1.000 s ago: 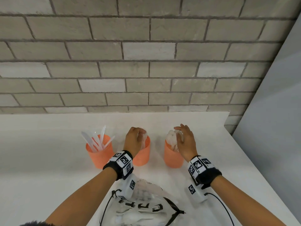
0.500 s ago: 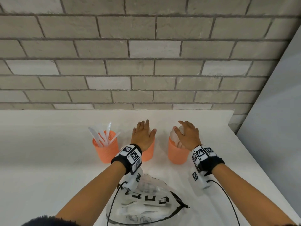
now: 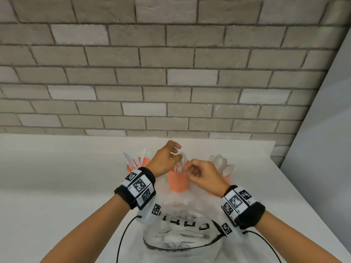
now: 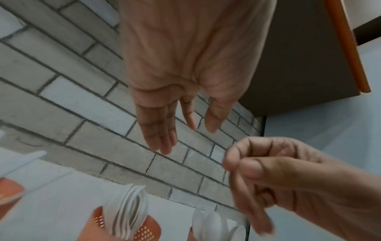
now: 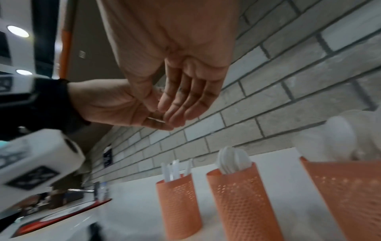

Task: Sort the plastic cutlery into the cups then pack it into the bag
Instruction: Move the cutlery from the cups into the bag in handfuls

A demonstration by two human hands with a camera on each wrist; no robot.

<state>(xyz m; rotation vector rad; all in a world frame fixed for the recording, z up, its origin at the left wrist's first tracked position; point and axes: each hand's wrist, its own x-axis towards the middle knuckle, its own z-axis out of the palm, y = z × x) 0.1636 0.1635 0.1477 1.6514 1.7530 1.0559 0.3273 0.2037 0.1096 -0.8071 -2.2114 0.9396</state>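
Forks [image 3: 180,166] stand upright in middle cup [image 3: 178,182], just below both our hands; left hand [image 3: 164,160] spread, nearer; right hand [image 3: 204,175] curled, apparently empty.

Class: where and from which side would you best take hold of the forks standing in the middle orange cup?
Probably grip the forks by their nested heads, coming from above. They stand upright as one tight stack above the middle orange cup, whose wall hides the handles.

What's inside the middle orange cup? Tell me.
The middle orange cup holds a nested bunch of white plastic cutlery, upright, rounded heads above the rim. They look like forks or spoons; I cannot tell which. The perforated wall hides the handles and the cup's bottom.
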